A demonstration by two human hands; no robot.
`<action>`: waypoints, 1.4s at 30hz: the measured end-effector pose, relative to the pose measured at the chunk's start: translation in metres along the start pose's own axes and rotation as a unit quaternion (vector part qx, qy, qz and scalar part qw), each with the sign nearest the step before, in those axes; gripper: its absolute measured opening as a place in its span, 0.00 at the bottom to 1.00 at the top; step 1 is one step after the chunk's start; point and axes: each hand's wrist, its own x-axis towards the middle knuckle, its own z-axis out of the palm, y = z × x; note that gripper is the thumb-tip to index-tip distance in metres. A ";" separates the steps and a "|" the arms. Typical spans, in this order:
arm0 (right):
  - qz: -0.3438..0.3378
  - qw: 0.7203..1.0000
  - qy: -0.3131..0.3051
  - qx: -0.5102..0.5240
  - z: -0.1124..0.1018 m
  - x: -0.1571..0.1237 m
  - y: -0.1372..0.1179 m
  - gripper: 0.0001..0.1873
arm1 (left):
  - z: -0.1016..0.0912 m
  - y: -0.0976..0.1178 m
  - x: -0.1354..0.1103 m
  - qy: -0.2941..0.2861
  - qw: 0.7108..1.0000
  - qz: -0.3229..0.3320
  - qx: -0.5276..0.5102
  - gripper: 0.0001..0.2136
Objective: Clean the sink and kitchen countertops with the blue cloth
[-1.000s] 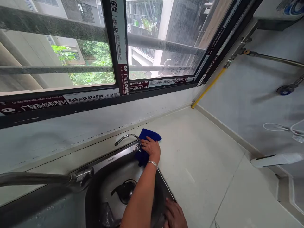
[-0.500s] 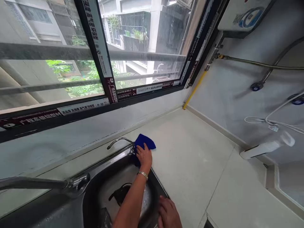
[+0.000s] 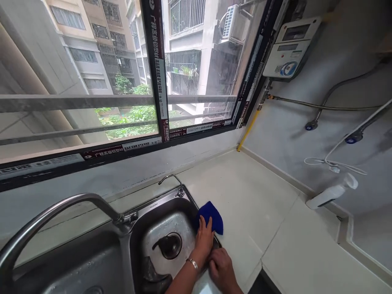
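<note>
My left hand point(image 3: 204, 239), a bracelet on its wrist, presses a blue cloth point(image 3: 214, 218) onto the right rim of the steel sink point(image 3: 163, 203). Its fingers lie over the cloth's near edge. My right hand point(image 3: 223, 269) rests just beside it on the sink's front right corner, fingers flat and holding nothing. A small curved tap point(image 3: 174, 179) stands at the sink's back right corner, beyond the cloth. The dark drain point(image 3: 168, 245) lies left of my left hand.
A large curved faucet point(image 3: 73, 204) arcs over the sink's left side. The pale counter point(image 3: 254, 192) runs right to a wall corner. A white spray bottle point(image 3: 330, 192) lies by that wall, below a white cable point(image 3: 332, 165), hoses and a wall meter point(image 3: 290, 47). A barred window point(image 3: 122, 102) is behind.
My left hand has drawn the blue cloth from beside the small tap towards me along the sink's right rim. The view has tilted up and shifted.
</note>
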 end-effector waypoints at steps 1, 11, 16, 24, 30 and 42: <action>-0.004 1.000 0.015 0.016 -0.003 -0.001 -0.002 0.13 | 0.001 0.001 -0.010 -0.015 1.000 0.018 -0.005 0.29; 0.168 0.984 0.050 -0.026 -0.082 -0.018 0.071 0.14 | 0.009 -0.005 -0.079 -0.106 0.984 0.139 -0.034 0.29; 0.199 0.974 0.042 -0.100 -0.075 -0.010 0.107 0.17 | -0.003 -0.025 -0.108 -0.110 0.981 0.156 -0.031 0.28; 0.165 0.960 0.019 -0.225 -0.058 -0.021 0.088 0.22 | 0.012 -0.091 -0.171 -0.049 0.971 0.215 0.091 0.38; 0.178 0.948 -0.009 -0.264 -0.062 -0.015 0.080 0.24 | -0.001 -0.072 -0.165 -0.067 0.976 0.192 0.072 0.31; 0.233 0.924 -0.054 -0.298 -0.062 -0.009 0.080 0.25 | 0.028 0.013 -0.091 -0.027 0.987 0.160 0.004 0.22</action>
